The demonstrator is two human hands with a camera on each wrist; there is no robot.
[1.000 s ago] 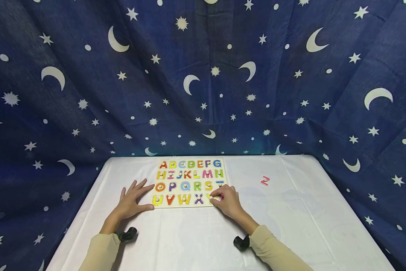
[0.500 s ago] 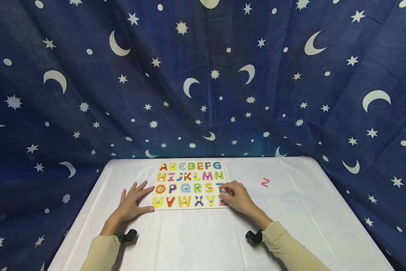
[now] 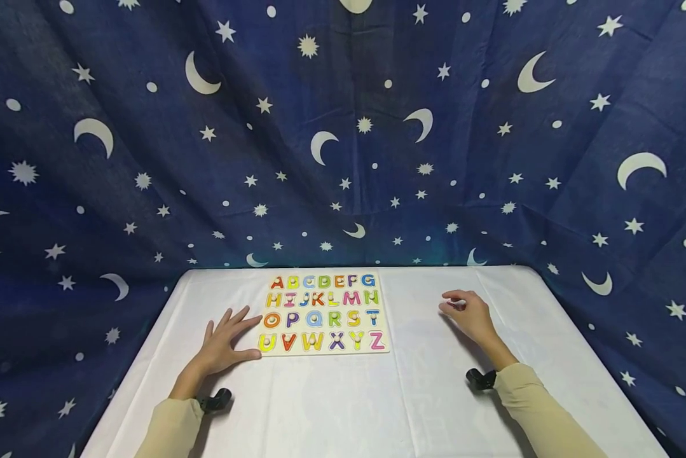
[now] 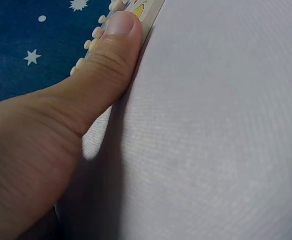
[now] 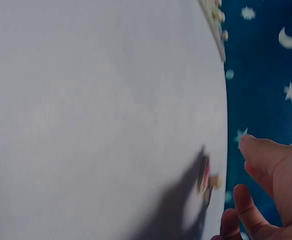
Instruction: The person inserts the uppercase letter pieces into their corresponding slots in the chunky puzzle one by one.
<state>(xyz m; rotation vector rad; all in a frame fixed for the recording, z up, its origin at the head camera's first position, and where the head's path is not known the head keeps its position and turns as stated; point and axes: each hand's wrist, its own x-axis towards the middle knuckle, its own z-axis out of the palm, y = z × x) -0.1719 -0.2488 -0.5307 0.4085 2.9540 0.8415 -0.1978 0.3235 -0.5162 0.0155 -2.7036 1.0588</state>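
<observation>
A cream wooden alphabet puzzle board lies on the white-covered table, its letters in four rows from A to Z. My left hand is spread beside its left edge, fingertips and thumb right at that edge. In the left wrist view the thumb lies against the board's corner. My right hand hovers right of the board with fingers loosely bent. Just beyond its fingertips in the right wrist view is a pink letter piece with a wooden knob. The right fingers mostly hide this Z piece in the head view.
At the board's lower right, the pink Z space shows no knob, while the other letters carry knobs. A dark blue curtain with moons and stars hangs behind the table. White cloth covers the tabletop.
My right hand has left the yellow Y at the board's lower right and moved right to the loose pink Z piece. The left hand keeps its place at the board's left edge.
</observation>
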